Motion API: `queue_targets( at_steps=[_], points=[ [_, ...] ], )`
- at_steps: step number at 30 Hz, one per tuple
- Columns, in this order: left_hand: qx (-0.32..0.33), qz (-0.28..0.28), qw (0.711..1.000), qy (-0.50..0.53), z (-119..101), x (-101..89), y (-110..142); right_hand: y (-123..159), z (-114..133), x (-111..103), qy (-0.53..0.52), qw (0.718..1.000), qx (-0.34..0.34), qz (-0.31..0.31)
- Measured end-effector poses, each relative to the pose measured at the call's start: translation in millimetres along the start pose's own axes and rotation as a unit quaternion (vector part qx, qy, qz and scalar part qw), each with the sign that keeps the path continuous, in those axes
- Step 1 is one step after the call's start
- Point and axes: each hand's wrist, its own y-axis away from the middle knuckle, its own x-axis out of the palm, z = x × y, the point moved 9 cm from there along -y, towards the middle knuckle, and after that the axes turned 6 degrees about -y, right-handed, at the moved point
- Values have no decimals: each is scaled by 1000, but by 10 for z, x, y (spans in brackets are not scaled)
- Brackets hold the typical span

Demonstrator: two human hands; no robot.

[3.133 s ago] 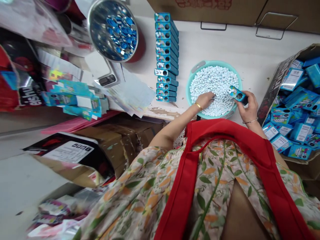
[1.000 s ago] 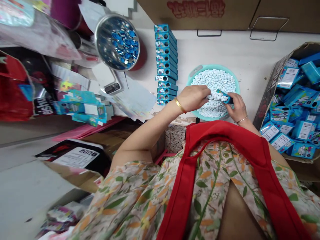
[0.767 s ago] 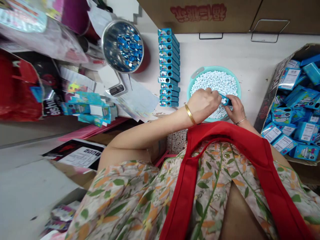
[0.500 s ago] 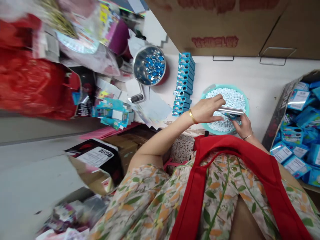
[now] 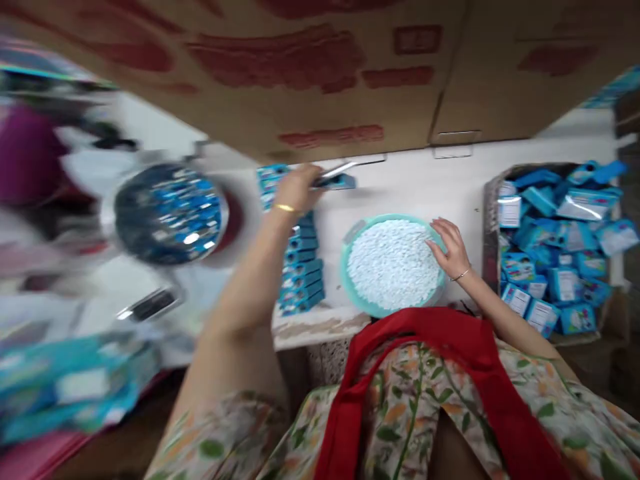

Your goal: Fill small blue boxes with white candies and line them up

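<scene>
- Held item: one blue box (image 5: 345,181) is at the far side of the work surface, near the far end of the row of boxes. It projects to the right from the grip.
- Orientation: the long axis of the blue box runs roughly left to right; the silvery edge slopes slightly away at its right end. Blur limits the reading.
- Left hand (image 5: 296,189): quantity one; clenched around the near end of the blue box. This is the nearer hand to the box.
- Row of blue boxes (image 5: 303,290): quantity one row, extending away from the person. The left hand is over its far portion and masks part of it. Contact cannot be determined. Several boxes; blur and the hand prevent an exact count.
- Bowl (image 5: 345,270): quantity one, teal, to the right of the row and apart from it. Contents: pale pellets (image 5: 393,263), too numerous to count.
- Right hand (image 5: 451,250): quantity one; released, fingers extended, at the right rim of the bowl; nothing visibly held. Rim contact cannot be confirmed.
- Side carton (image 5: 491,240): quantity one, right of the right hand, filled with blue packages (image 5: 567,283), heaped; exact count not possible.
- Large carton (image 5: 310,107): one, behind the row and bowl.
- Metal pot (image 5: 131,220): one, left of the row, containing uncounted blue and silvery pieces (image 5: 187,207).
</scene>
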Motion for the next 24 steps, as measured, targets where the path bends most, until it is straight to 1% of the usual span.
queue_targets(
  at_steps=[1,2,4,5,6,7,8,9,10,11,12,13,14,17,19,21,22,24],
  points=[
    [-19,-13,1000,-11,244,59,-148,-3,-142,-245,39,999,20,-25],
    [-18,-14,1000,-12,430,153,-280,-1,-296,-553,83,994,40,-62],
    [-45,-14,999,1,754,336,-449,14,-606,-1307,178,969,73,-153],
    [-59,-1,998,9,858,429,-478,16,-758,-1712,220,952,87,-195],
    [-74,10,997,16,923,496,-470,1,-916,-2102,256,934,104,-227],
    [-88,15,996,21,948,532,-436,-40,-1083,-2458,287,917,127,-245],
    [-102,13,994,24,940,538,-383,-105,-1259,-2770,314,902,158,-251],
    [-116,3,993,26,909,517,-319,-188,-1439,-3028,336,887,198,-248],
    [-130,-12,991,29,858,481,-250,-284,-1612,-3223,357,870,243,-237],
    [-138,-26,990,34,784,449,-179,-387,-1760,-3351,374,854,286,-221],
    [-142,-36,988,41,694,428,-109,-496,-1876,-3418,388,839,321,-204],
    [-138,-42,988,50,586,422,-38,-605,-1957,-3430,399,827,348,-189],
    [-127,-47,989,61,462,427,37,-710,-2010,-3395,407,818,368,-173],
    [-79,-72,990,93,31,463,336,-933,-2065,-3127,424,798,414,-107],
    [-54,-81,988,117,-281,519,606,-960,-2060,-2955,428,783,447,-61],
    [-37,-55,987,144,-600,646,886,-933,-2039,-2888,433,768,470,-46],
    [-33,-42,987,154,-748,713,1020,-929,-2032,-2882,439,764,470,-44],
    [-10,0,986,167,-1033,874,1255,-877,-2072,-2919,454,743,491,-40]
  ],
)
